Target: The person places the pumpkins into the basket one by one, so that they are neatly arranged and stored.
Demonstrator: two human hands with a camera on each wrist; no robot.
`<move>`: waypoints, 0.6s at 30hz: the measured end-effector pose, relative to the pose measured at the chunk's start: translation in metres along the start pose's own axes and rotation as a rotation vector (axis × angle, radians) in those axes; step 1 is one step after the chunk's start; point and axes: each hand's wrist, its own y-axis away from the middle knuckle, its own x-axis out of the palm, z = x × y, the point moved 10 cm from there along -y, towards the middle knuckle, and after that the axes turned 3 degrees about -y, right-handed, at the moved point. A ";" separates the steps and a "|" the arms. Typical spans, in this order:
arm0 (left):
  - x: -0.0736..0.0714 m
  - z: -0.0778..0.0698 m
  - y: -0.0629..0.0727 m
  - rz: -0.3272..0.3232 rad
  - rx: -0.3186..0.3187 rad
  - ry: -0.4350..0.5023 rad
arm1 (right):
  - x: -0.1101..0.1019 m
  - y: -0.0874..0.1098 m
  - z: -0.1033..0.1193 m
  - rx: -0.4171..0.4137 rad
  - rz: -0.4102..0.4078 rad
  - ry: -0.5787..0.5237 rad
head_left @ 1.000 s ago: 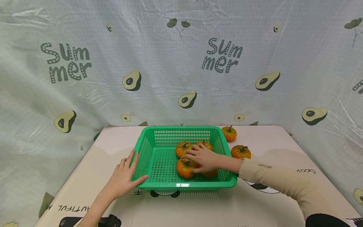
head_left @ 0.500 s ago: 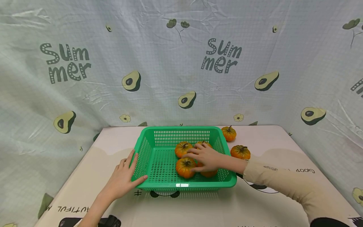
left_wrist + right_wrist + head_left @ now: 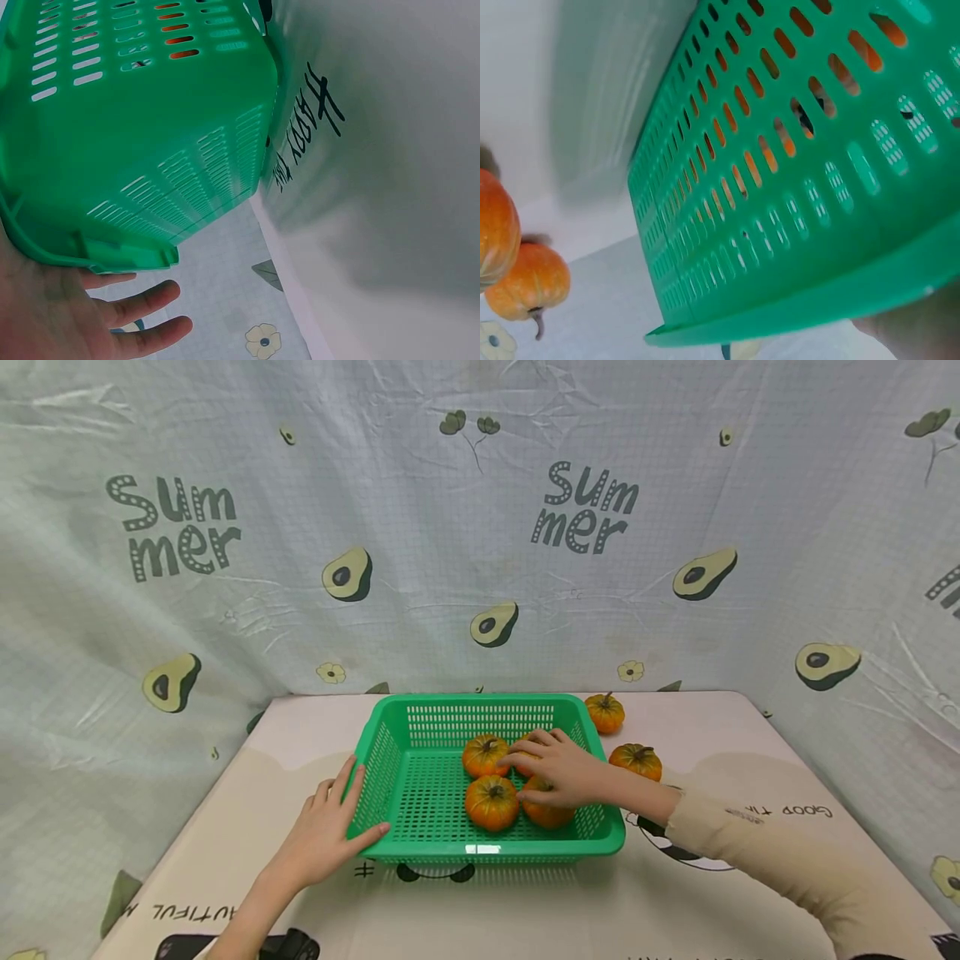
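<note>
A green plastic basket (image 3: 480,850) stands on the table with several small orange pumpkins grouped in its right half. My left hand (image 3: 318,835) rests on the basket's left rim with its fingers spread and straight; the left wrist view shows its fingers (image 3: 150,300) beyond the rim. Over the basket's right side reaches my right hand (image 3: 562,772), fingers loosely bent above the back right pumpkin (image 3: 528,760), which it mostly covers. Whether it touches that pumpkin I cannot tell. The front left pumpkin (image 3: 492,803), front right pumpkin (image 3: 549,804) and back left pumpkin (image 3: 484,755) sit nearby.
Right of the basket, two more pumpkins lie on the table: a far pumpkin (image 3: 605,713) and a nearer pumpkin (image 3: 637,762). A black object (image 3: 288,943) lies by my left forearm at the table's front. A patterned cloth (image 3: 420,527) hangs behind the table.
My right hand has drawn back to the right and lifted off the front pumpkins, uncovering more of the front right one. The left hand and the basket have stayed put.
</note>
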 end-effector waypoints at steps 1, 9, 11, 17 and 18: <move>0.000 0.000 0.000 0.000 0.001 0.000 | -0.002 0.001 0.000 -0.002 -0.011 0.000; -0.001 -0.001 0.000 -0.003 0.000 0.002 | -0.016 0.013 -0.002 -0.014 -0.092 0.054; -0.001 -0.001 0.000 -0.003 -0.001 0.003 | -0.019 0.018 -0.004 -0.006 -0.111 0.059; -0.001 -0.001 0.000 0.000 -0.004 0.008 | -0.023 0.035 -0.014 0.051 -0.152 0.067; -0.001 -0.001 0.000 0.002 -0.004 0.009 | -0.023 0.038 -0.015 0.062 -0.158 0.068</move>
